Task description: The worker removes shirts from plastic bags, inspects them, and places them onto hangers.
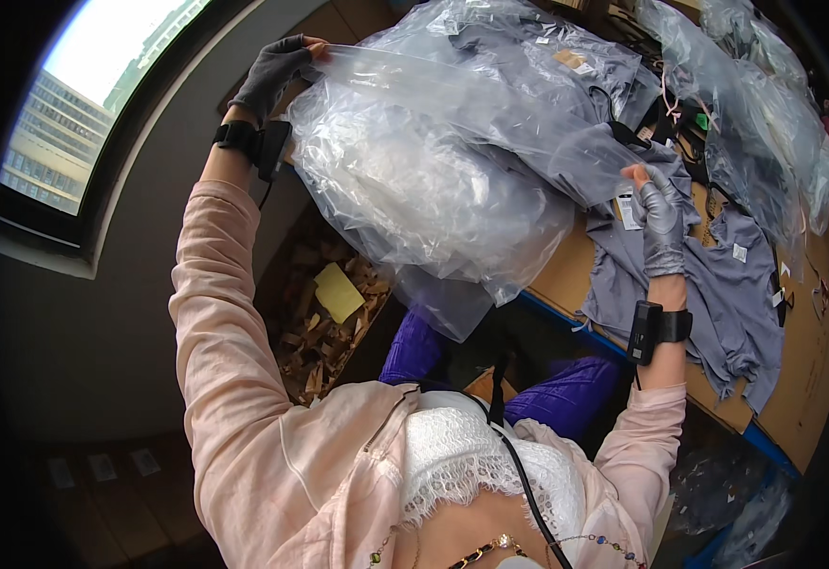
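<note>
A clear plastic bag (450, 96) is stretched between my two hands, over a heap of crumpled clear plastic bags (414, 185). My left hand (276, 75), in a dark fingerless glove, pinches its far left end. My right hand (656, 206), in a grey fingerless glove, grips the other end at the right. Just below that hand lies a grey garment (621, 256) with a white tag (628, 212) on the cardboard-covered table. Another grey garment (734, 284) is spread to its right. Behind the stretched bag are more grey garments in clear plastic (564, 64).
Hanging plastic-covered items (756, 107) crowd the far right. A blue table edge (571, 323) runs before my knees. Down to the left is a box of brown paper scraps (315, 355) with a yellow sheet (340, 292). A window (66, 135) is set in the left wall.
</note>
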The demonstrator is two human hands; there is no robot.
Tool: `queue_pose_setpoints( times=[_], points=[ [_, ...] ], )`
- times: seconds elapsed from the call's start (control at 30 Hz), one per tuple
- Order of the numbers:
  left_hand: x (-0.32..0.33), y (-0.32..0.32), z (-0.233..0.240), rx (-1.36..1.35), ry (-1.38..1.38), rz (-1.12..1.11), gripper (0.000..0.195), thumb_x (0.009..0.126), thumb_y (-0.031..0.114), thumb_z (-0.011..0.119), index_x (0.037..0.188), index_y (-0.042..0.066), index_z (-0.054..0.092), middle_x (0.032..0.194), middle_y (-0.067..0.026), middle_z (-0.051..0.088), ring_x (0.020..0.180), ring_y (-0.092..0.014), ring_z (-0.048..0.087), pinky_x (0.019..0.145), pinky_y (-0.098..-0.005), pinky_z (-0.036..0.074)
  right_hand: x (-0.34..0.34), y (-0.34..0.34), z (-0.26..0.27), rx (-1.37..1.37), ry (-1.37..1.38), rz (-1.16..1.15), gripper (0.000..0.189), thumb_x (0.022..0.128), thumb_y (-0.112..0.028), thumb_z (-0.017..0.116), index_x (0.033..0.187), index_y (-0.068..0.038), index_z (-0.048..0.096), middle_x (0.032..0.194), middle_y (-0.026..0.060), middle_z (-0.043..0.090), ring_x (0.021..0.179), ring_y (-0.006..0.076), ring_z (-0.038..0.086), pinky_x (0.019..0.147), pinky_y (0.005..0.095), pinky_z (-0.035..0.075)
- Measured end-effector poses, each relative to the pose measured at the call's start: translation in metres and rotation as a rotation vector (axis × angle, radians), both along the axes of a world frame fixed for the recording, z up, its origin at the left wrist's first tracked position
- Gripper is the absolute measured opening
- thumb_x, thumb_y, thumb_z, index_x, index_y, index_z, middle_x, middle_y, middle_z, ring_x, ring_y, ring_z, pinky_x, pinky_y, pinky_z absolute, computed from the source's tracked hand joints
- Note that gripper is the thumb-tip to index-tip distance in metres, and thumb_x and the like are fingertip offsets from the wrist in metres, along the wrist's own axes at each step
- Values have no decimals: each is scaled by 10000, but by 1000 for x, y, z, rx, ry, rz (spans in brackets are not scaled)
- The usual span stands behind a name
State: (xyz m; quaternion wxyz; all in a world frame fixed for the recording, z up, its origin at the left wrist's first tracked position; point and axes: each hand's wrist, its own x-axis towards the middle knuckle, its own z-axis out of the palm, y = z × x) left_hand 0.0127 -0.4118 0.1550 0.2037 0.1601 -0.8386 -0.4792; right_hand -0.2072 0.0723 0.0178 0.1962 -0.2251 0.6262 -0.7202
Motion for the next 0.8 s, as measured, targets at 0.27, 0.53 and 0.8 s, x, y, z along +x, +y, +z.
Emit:
queue_pose_setpoints(
  times=[0.27, 0.53, 0.8],
  points=[
    [14, 12, 1, 50, 246, 236, 247, 941, 205, 598, 1112, 33, 642, 990, -51, 685, 914, -125, 642, 854, -270, 498, 36, 5, 12, 4, 135, -45, 212, 950, -252, 581, 975, -72, 689, 658, -107, 481, 514, -15, 288, 473, 177, 206],
    [49, 194, -54, -1337, 44, 118, 482, 770, 300, 726, 1206, 153, 582, 1260, -85, 568, 1245, -307, 455, 1088, -477, 297, 95, 10, -30, -29, 156, -44, 209, 942, -229, 610, 996, -45, 692, 703, -74, 522, 618, -19, 381, 521, 158, 285],
    [-6, 201, -66, -1355, -27, -95, 351, 780, 250, 710, 1101, 144, 613, 1134, -10, 610, 1184, -226, 508, 1102, -489, 270, 164, 23, -48, -380, -122, -172, 302, 957, -330, 570, 1082, -55, 561, 659, -69, 380, 523, 17, 311, 471, 189, 254]
  ],
)
